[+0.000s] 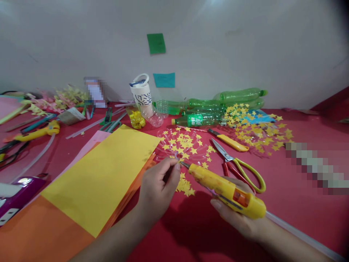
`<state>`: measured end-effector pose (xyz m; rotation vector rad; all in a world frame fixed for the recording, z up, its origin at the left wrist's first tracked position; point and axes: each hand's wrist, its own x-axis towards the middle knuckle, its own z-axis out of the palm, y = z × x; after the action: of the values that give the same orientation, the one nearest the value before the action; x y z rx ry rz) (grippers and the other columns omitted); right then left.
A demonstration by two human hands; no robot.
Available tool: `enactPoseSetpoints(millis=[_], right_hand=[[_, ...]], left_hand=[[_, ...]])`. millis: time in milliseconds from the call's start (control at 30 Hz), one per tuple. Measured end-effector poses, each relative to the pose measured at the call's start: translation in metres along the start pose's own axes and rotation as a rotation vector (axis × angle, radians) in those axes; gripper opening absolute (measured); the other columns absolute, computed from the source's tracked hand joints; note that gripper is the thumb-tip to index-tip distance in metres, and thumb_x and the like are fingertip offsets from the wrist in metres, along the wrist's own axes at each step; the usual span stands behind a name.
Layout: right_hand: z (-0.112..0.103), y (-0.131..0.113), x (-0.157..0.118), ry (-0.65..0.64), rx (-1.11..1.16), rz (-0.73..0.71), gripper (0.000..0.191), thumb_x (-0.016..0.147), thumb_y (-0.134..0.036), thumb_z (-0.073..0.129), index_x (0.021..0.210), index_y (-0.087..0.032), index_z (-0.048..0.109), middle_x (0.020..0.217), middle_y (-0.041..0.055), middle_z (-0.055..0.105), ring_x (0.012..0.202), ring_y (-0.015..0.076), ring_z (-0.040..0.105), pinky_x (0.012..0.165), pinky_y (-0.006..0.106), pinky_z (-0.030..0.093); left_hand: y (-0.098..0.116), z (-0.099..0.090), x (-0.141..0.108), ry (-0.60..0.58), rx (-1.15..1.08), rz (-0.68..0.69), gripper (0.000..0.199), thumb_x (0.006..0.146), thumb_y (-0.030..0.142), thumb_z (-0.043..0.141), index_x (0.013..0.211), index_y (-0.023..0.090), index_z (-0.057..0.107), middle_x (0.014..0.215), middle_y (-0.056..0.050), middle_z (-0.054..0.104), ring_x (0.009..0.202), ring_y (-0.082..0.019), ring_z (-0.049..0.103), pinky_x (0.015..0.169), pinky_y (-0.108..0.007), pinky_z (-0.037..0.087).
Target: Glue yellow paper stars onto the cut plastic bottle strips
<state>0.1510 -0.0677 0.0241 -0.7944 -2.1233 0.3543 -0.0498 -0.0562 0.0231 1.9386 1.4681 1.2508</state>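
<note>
My right hand [236,214] is wrapped round a yellow glue gun [226,189], with a clear glue stick [300,233] coming out of its back end. The gun's nozzle [185,165] points left and meets the fingertips of my left hand [159,182]. Thumb and forefinger of that hand are pinched together; what they hold is too small to name. Just beyond the fingertips lies a clear plastic piece with yellow stars [193,150] on it. A small pile of loose yellow stars [185,185] sits on the red table [174,233] between my hands.
Yellow paper [103,174] covers orange and pink sheets at left. Scissors [249,174] and a yellow cutter [233,142] lie at right, below another star-covered piece [259,133]. Green bottles [207,118] and a white tumbler [141,95] stand or lie along the wall. Another yellow glue gun [38,133] is far left.
</note>
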Motion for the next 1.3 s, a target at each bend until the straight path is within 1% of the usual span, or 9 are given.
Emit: enactPoseSetpoints(millis=[233, 433, 700, 1033, 1200, 1300], right_hand=[[-0.001, 0.0, 0.0022, -0.027, 0.016, 0.009, 0.008, 0.086, -0.021, 0.048, 0.084, -0.028, 0.044, 0.056, -0.0049, 0.044, 0.045, 0.0149, 0.047, 0.045, 0.03, 0.036], [-0.0009, -0.0012, 0.0017, -0.02, 0.018, 0.027, 0.006, 0.086, -0.023, 0.048, 0.085, -0.029, 0.047, 0.055, -0.0046, 0.045, 0.045, 0.0152, 0.047, 0.046, 0.03, 0.035], [-0.0034, -0.0032, 0.0075, -0.03, 0.017, 0.01, 0.007, 0.086, -0.022, 0.047, 0.085, -0.029, 0.047, 0.053, -0.0051, 0.046, 0.042, 0.0152, 0.047, 0.042, 0.029, 0.036], [-0.0032, -0.0044, 0.0061, -0.017, 0.017, 0.005, 0.008, 0.086, -0.02, 0.047, 0.083, -0.027, 0.048, 0.052, -0.0044, 0.044, 0.041, 0.0147, 0.045, 0.04, 0.03, 0.033], [-0.0034, -0.0048, 0.0063, -0.012, 0.027, 0.021, 0.01, 0.084, -0.017, 0.048, 0.08, -0.027, 0.047, 0.053, -0.0044, 0.045, 0.042, 0.0138, 0.045, 0.041, 0.029, 0.035], [-0.0036, -0.0048, 0.0069, 0.0, 0.005, 0.028, 0.013, 0.082, -0.018, 0.051, 0.073, -0.026, 0.046, 0.052, -0.0042, 0.045, 0.041, 0.0135, 0.045, 0.04, 0.029, 0.035]], left_hand=[[0.0001, 0.0, 0.0008, 0.01, -0.002, 0.016, 0.013, 0.088, 0.021, 0.048, 0.079, 0.018, 0.057, 0.059, 0.004, 0.051, 0.05, -0.007, 0.044, 0.05, -0.018, 0.037], [0.0007, -0.0008, 0.0004, -0.006, -0.005, -0.011, 0.014, 0.088, 0.022, 0.048, 0.08, 0.018, 0.058, 0.06, 0.003, 0.052, 0.051, -0.008, 0.044, 0.05, -0.019, 0.037], [0.0015, -0.001, -0.0002, -0.006, -0.008, -0.019, 0.013, 0.087, 0.022, 0.048, 0.08, 0.018, 0.058, 0.059, 0.004, 0.05, 0.05, -0.008, 0.043, 0.05, -0.019, 0.037], [0.0018, -0.0019, -0.0001, -0.008, 0.006, -0.01, 0.012, 0.088, 0.021, 0.048, 0.081, 0.018, 0.057, 0.061, 0.004, 0.051, 0.052, -0.008, 0.044, 0.051, -0.018, 0.038], [0.0005, -0.0016, 0.0006, 0.0, 0.047, 0.027, 0.011, 0.088, 0.02, 0.048, 0.082, 0.018, 0.057, 0.06, 0.004, 0.051, 0.051, -0.008, 0.045, 0.051, -0.018, 0.038], [-0.0015, -0.0031, 0.0005, 0.023, 0.122, 0.116, 0.01, 0.086, 0.017, 0.049, 0.082, 0.018, 0.058, 0.06, 0.003, 0.053, 0.051, -0.008, 0.046, 0.053, -0.02, 0.038]])
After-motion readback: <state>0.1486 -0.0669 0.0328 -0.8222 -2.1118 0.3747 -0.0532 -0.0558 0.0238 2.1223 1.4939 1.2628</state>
